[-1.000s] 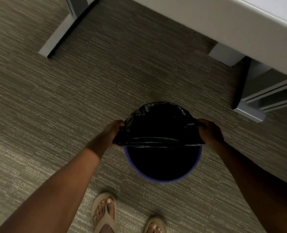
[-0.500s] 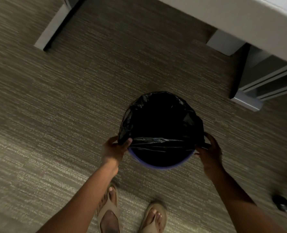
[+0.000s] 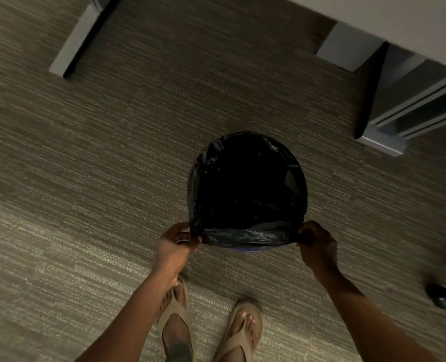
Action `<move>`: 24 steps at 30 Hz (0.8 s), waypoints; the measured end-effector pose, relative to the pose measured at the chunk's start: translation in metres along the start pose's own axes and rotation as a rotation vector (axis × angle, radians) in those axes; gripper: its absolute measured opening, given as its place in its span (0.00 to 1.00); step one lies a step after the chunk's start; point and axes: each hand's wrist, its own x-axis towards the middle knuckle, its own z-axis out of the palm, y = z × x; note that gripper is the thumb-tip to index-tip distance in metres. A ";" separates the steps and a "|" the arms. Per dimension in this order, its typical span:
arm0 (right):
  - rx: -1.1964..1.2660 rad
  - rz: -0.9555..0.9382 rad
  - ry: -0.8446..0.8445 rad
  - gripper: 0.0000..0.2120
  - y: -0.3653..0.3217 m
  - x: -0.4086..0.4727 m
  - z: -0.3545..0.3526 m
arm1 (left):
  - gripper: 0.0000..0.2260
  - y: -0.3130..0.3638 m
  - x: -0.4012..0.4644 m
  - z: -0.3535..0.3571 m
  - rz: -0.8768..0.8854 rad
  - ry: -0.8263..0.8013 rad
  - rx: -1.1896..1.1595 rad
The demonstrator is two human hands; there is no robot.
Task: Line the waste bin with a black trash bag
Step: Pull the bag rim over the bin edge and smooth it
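Observation:
A round waste bin stands on the carpet, and only a thin sliver of its blue rim (image 3: 248,250) shows at the near side. A black trash bag (image 3: 245,186) lies inside it, its edge folded over most of the rim. My left hand (image 3: 176,242) pinches the bag's near edge at the left side of the rim. On the right side, my right hand (image 3: 317,242) pinches the same edge. The strip of bag between them is pulled taut over the near rim.
Grey desk legs (image 3: 72,50) stand at the far left and a desk base (image 3: 383,142) at the right, under a white desktop (image 3: 399,19). A black chair caster (image 3: 442,296) sits at the right edge. My sandalled feet (image 3: 209,333) are just behind the bin.
Both hands have slid toward me along the rim, drawing the bag's edge down over the near side. Much less blue rim shows than a second ago.

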 end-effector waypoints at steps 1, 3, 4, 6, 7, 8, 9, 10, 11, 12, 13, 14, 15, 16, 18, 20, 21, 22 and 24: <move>-0.047 -0.029 -0.011 0.11 0.002 0.001 0.002 | 0.15 -0.001 0.003 0.002 0.022 -0.006 0.048; -0.072 -0.060 -0.031 0.12 0.001 0.003 0.008 | 0.13 0.001 0.004 0.008 0.059 -0.020 0.152; -0.071 -0.062 -0.034 0.14 -0.002 0.005 0.011 | 0.13 0.002 0.006 0.011 0.071 -0.020 0.184; -0.062 -0.058 -0.017 0.13 -0.008 0.010 0.017 | 0.11 0.006 0.011 0.017 0.115 -0.038 0.191; -0.045 -0.050 -0.005 0.11 -0.010 0.013 0.020 | 0.10 0.007 0.014 0.019 0.117 -0.028 0.188; -0.008 -0.039 0.002 0.10 -0.012 0.016 0.022 | 0.08 0.009 0.018 0.021 0.111 -0.007 0.205; 0.023 -0.038 0.011 0.09 -0.013 0.017 0.024 | 0.08 0.008 0.021 0.023 0.126 0.012 0.258; 0.033 -0.054 0.024 0.09 -0.013 0.016 0.026 | 0.10 0.004 0.027 0.023 0.155 0.017 0.345; 0.018 -0.082 0.031 0.09 -0.012 0.016 0.027 | 0.11 0.001 0.029 0.023 0.190 0.030 0.451; 0.002 -0.094 0.024 0.10 -0.012 0.015 0.029 | 0.12 -0.001 0.030 0.024 0.221 0.050 0.538; -0.020 -0.098 0.011 0.11 -0.011 0.015 0.030 | 0.13 -0.003 0.032 0.023 0.236 0.066 0.582; -0.032 -0.080 0.000 0.11 -0.010 0.015 0.031 | 0.13 -0.004 0.034 0.022 0.229 0.079 0.593; -0.033 -0.033 0.001 0.10 -0.010 0.017 0.031 | 0.15 -0.001 0.034 0.022 0.200 0.087 0.556; 0.022 0.040 0.022 0.07 -0.011 0.019 0.031 | 0.20 -0.003 0.041 0.021 0.151 0.086 0.457; 0.181 0.175 0.175 0.07 -0.015 0.023 0.028 | 0.34 0.003 0.042 0.018 0.024 0.101 0.136; 0.147 0.062 0.390 0.10 -0.024 0.016 0.019 | 0.40 0.009 0.029 0.014 -0.020 0.182 -0.048; 0.060 -0.101 0.456 0.11 -0.030 0.010 0.015 | 0.40 0.016 0.014 0.012 0.043 0.230 -0.027; -0.041 -0.296 0.467 0.13 -0.036 0.003 0.012 | 0.39 0.023 -0.003 0.011 0.167 0.276 0.055; -0.267 -0.663 0.333 0.18 -0.049 -0.009 0.009 | 0.36 0.034 -0.035 0.016 0.557 0.270 0.314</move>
